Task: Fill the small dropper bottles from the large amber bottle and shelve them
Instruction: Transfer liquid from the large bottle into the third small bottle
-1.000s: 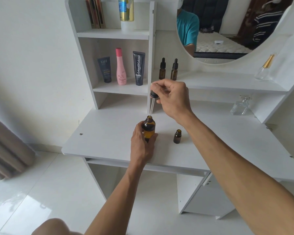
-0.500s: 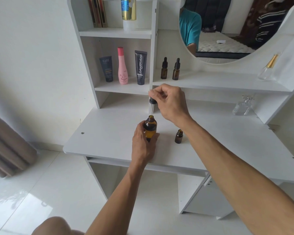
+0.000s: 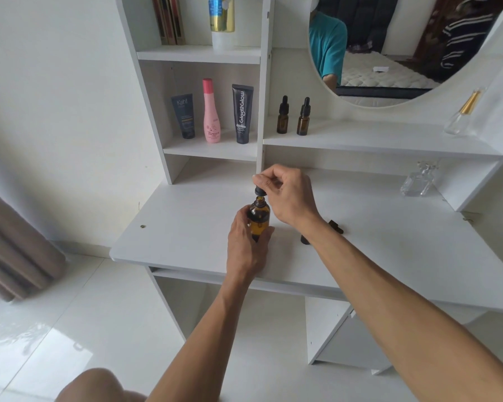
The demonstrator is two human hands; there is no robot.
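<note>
The large amber bottle (image 3: 259,219) stands on the white desk (image 3: 186,227), and my left hand (image 3: 246,245) grips its body from the near side. My right hand (image 3: 288,195) pinches the black dropper cap (image 3: 260,191) just above the bottle's mouth, with the glass tube down inside the neck. A small open amber bottle (image 3: 305,238) stands to the right, mostly hidden behind my right forearm. Two small capped dropper bottles (image 3: 282,118) (image 3: 303,120) stand side by side on the shelf under the mirror.
Three cosmetic containers (image 3: 211,113) stand in the left cubby, with books and a tall bottle (image 3: 222,18) on the shelf above. A clear perfume bottle (image 3: 418,181) is on the desk at right, another (image 3: 459,117) on the right shelf. A round mirror (image 3: 404,47) hangs above.
My right hand has lowered the dropper, so its glass tube has gone down into the large bottle's neck. My left hand has kept hold of the bottle.
</note>
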